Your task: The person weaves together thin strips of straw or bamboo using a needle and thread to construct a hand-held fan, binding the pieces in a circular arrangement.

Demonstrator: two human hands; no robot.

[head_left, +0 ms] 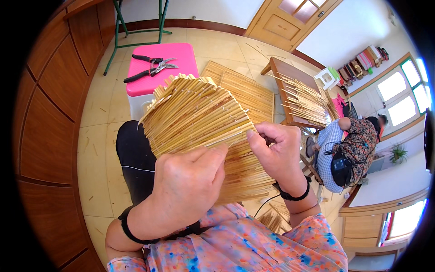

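Across my lap is a mat of straw-coloured reed stalks (199, 113), its upper part fanned out and bound with rows of pale thread. My left hand (190, 174) is closed in a pinch over the near stalks. A white thread (138, 168) crosses my dark trouser leg and runs to that hand, where the fingertips are partly hidden. At the mat's right edge, my right hand (277, 147) pinches the stalk ends between thumb and bent forefinger.
Pruning shears (156, 68) lie on a pink-topped stool (183, 53). Beyond the mat, a flat reed panel (253, 90) rests on the floor. Loose stalks (303, 99) cover a low brown table (283, 68). Another person (349, 149) sits at the right. Wooden cabinets (50, 113) line the left.
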